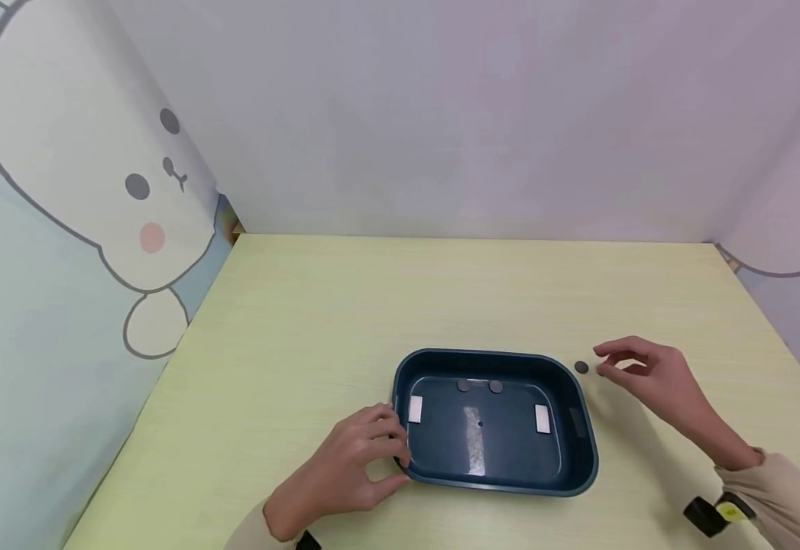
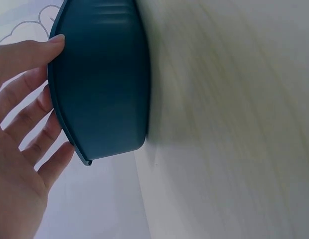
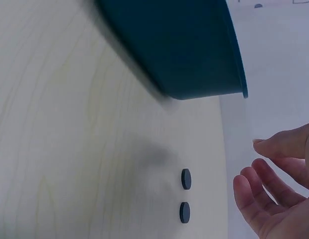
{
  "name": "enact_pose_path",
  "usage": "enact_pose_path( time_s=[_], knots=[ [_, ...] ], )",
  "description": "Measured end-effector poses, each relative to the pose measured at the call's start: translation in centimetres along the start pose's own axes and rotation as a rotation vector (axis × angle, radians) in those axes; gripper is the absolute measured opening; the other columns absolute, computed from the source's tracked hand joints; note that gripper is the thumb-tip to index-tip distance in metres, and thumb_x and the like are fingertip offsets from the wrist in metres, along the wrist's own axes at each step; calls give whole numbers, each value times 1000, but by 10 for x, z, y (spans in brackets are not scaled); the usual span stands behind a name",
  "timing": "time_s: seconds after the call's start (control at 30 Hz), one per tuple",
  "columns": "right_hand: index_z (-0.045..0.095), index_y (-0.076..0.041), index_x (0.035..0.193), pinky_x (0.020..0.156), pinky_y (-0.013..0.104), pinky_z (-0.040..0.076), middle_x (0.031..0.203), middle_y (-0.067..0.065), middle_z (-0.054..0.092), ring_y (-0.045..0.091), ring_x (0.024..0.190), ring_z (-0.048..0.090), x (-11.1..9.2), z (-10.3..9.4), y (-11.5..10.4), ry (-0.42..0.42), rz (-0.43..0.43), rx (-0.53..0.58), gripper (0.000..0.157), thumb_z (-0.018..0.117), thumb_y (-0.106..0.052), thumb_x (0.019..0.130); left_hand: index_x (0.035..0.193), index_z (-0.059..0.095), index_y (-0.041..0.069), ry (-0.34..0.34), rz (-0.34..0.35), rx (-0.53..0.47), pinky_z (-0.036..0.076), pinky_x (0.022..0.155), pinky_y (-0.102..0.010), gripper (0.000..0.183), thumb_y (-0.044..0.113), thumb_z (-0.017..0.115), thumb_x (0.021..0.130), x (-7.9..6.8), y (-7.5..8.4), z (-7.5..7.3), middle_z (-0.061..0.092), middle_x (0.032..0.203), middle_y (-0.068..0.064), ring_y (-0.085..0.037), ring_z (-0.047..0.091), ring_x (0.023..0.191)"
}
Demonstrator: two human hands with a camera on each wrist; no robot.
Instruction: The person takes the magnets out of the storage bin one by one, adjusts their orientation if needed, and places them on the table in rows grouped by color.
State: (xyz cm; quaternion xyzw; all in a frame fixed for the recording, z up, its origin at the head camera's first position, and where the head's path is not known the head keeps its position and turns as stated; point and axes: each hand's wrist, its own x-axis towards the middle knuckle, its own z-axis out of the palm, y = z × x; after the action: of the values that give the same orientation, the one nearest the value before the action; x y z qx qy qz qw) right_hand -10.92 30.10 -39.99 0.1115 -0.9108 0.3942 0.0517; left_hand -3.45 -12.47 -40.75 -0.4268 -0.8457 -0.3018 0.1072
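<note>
A dark teal plastic tub (image 1: 496, 486) stands on the table. My left hand (image 1: 361, 458) holds its left rim near the front corner. In the left wrist view the thumb (image 2: 54, 46) is at the outer edge, with the fingers spread along the rim. Two small dark discs (image 1: 495, 386) and two white rectangular pieces (image 1: 542, 418) are inside the tub. My right hand (image 1: 657, 382) hovers beyond the tub's right side, thumb and fingers bent and apart, nothing between them. Below its fingertips, two black discs (image 3: 186, 179) lie side by side on the table.
The pale wood-grain table (image 1: 317, 305) carries the tub. A plain whitish wall panel (image 1: 441, 137) rises at the table's back edge. Side panels with cartoon drawings (image 1: 97, 229) flank the left and right edges.
</note>
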Motion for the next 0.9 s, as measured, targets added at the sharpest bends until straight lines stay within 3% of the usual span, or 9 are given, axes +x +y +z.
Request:
enact_pose_path(
  time_s=[0.2,0.47,0.9],
  knots=[
    [67,-4,108,74,11,48,99,7,68,6,84,61,-1,-3,-17,-17,67,126,27,72,-12,83,77,66,23,-4,-12,-5,46,91,-28,13,23,79,73,0,0,-1,60,89,13,-8,51,95],
    [64,1,108,77,22,53,100,5,67,16,87,67,-4,-3,-37,-72,33,322,27,70,-4,83,77,66,22,-5,-15,-11,46,91,-29,13,23,79,73,0,0,1,60,88,12,-8,51,96],
    [63,2,108,75,25,54,103,10,65,15,87,66,-1,4,-43,-141,-30,395,27,70,-1,82,77,67,23,-19,-38,-22,44,94,-27,12,24,79,73,1,1,2,60,89,13,-7,51,97]
  ],
)
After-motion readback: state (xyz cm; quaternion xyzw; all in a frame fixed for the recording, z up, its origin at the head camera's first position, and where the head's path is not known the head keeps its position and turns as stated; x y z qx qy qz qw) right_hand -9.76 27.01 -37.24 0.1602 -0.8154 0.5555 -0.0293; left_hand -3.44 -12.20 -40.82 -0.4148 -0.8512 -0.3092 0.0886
